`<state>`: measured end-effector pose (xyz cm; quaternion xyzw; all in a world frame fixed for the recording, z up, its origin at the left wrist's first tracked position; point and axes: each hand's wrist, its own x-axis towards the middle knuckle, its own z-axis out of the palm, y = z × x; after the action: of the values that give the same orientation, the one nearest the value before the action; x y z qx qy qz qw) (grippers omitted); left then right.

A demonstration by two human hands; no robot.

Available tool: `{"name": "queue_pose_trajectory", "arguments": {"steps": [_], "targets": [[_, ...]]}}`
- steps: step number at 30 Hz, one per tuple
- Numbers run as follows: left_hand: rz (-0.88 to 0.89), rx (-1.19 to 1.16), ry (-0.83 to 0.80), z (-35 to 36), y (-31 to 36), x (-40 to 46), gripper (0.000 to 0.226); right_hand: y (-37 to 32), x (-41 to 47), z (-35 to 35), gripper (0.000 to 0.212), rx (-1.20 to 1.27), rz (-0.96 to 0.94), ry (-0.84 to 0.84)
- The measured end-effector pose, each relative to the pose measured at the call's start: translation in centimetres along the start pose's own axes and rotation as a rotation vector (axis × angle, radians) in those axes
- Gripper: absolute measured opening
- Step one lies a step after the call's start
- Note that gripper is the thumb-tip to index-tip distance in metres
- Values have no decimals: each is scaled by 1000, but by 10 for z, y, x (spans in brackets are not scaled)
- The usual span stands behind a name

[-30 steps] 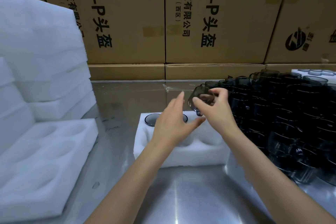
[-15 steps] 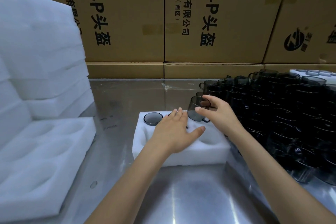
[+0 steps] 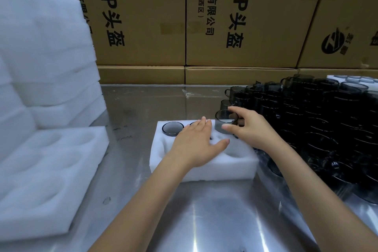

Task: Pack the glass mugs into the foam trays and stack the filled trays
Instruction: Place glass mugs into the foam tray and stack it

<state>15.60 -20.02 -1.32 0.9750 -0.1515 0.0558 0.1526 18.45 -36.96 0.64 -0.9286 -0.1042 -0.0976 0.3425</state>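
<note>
Hands apart: left hand [image 3: 197, 145] flat steadying the white foam tray [image 3: 204, 170], right hand [image 3: 251, 129] pinching the fragile, slippery smoky glass mug [image 3: 224, 121] by its rim.

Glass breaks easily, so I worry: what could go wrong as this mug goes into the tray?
The right hand pinches the mug only at its rim, so it might slip. The left hand lies flat over the foam tray, so the mug may catch its fingers. The mug pile crowds the right wrist.
</note>
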Motion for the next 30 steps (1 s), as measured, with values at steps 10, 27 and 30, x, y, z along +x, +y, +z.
{"name": "queue_pose_trajectory", "arguments": {"steps": [10,27,30], "targets": [[220,-64,50,-3,2,-1,66,-6,-9,-5,53,53,-3,9],[178,53,-53,0,3,-1,53,-19,-27,10,51,-440,-9,-288],[174,25,10,1,3,-3,53,-20,-25,6,47,-434,-5,-253]]}}
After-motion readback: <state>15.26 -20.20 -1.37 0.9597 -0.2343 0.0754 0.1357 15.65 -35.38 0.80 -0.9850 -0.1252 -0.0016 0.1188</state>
